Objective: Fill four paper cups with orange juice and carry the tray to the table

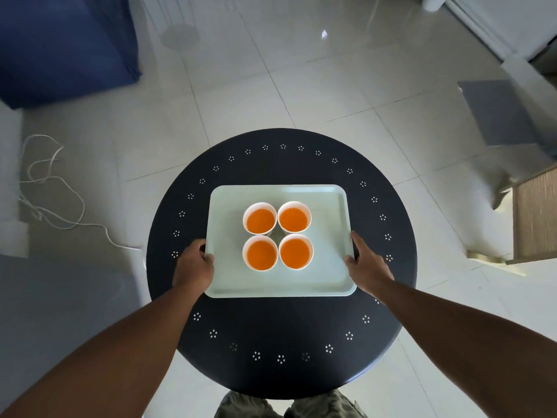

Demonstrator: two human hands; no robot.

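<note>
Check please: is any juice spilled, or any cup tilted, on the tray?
Nothing stands out. The four white paper cups of orange juice stand upright in a tight square on the pale green rectangular tray, which looks dry. Both hands, left and right, hold its side edges.

A loose white cord lies on the pale glossy tiled floor at left, a dark blue fabric-covered block stands far left, and a flat grey square panel sits right.

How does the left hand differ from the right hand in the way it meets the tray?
The left hand is curled, its fingers wrapped at the left rim of the tray; the right hand is flatter, its fingers stretched along the right rim. The left hand looks like a fist; the right hand looks open. Both touch the tray's side edges at about the same height.
</note>
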